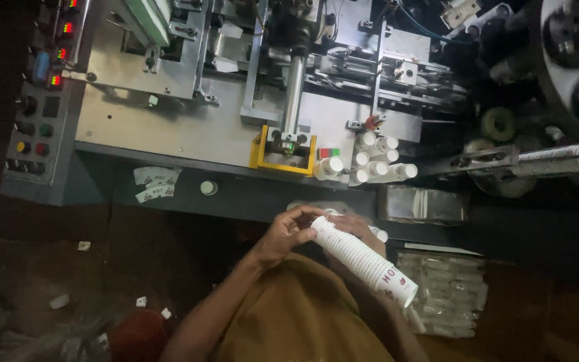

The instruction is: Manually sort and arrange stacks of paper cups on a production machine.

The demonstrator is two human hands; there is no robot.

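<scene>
Stack of nested white paper cups [364, 260] held across the lap, in front of the cup-forming machine [269, 87].
Its long axis runs from upper left to lower right, open end lower right. The left hand [288, 234] has its fingers curled about the upper-left end; the right hand [360, 231] lies mostly hidden behind the stack, its grip unclear. Loose cups [373, 161] stand on the worktop beyond.
</scene>
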